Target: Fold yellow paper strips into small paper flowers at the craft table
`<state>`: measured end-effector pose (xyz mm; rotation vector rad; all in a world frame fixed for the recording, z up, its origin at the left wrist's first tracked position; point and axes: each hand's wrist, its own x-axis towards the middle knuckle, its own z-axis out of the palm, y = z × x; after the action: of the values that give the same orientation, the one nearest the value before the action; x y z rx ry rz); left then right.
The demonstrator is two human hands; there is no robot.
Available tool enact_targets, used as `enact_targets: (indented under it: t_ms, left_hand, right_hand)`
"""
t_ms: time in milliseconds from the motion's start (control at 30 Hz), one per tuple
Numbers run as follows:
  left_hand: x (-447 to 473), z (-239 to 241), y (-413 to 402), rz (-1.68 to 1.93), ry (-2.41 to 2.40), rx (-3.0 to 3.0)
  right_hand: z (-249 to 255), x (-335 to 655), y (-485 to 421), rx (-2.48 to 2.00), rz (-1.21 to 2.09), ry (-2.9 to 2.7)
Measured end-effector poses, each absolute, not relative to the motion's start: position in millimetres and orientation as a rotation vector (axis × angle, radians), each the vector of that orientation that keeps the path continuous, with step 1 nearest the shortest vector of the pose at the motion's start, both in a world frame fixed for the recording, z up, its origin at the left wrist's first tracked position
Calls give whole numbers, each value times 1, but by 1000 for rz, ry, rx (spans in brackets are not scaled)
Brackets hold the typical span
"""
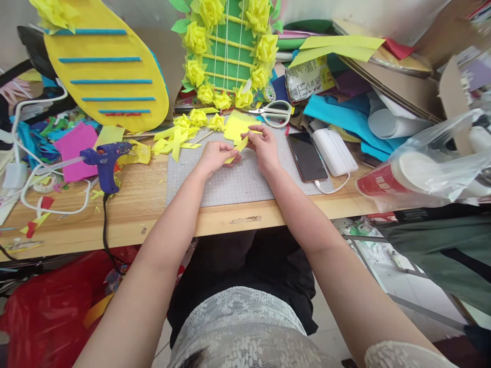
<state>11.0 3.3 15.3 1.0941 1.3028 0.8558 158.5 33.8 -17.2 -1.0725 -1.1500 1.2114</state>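
A yellow paper strip [241,146] is stretched between my hands above the grey cutting mat [226,186]. My left hand [217,157] pinches its lower left end, and my right hand [263,145] has its fingers closed on the upper right end. Just behind them lies a small stack of yellow paper [235,124]. To the left of that are loose yellow strips [176,140] and several yellow paper flowers [198,117]. White-handled scissors [276,113] rest behind my right hand.
A blue glue gun [106,162] stands on the left with its cord over the table edge. Right of the mat are a phone [307,156] and a white power bank [334,151], then a bagged red cup [378,180]. A flower-edged green panel [230,56] and a yellow striped panel [111,66] stand behind.
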Motion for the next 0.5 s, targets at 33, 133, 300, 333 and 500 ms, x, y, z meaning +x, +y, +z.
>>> enact_targets:
  t_ms: [33, 133, 300, 333, 500]
  left_hand:
    - [11, 15, 3, 856, 1303, 1095]
    - [10, 13, 4, 851, 1303, 1092]
    - [10, 13, 4, 838, 1293, 1101]
    - [10, 14, 4, 832, 1289, 1107]
    - [7, 18, 4, 772, 1259, 1114]
  right_hand:
    - [-17, 158, 34, -1077, 1211, -1154]
    - [-18, 157, 34, -1097, 1236, -1151]
    - [-24, 157, 36, -1120, 1197, -1200]
    - [-25, 158, 37, -1122, 1177, -1201]
    - [-30, 164, 40, -1130, 1118, -1168]
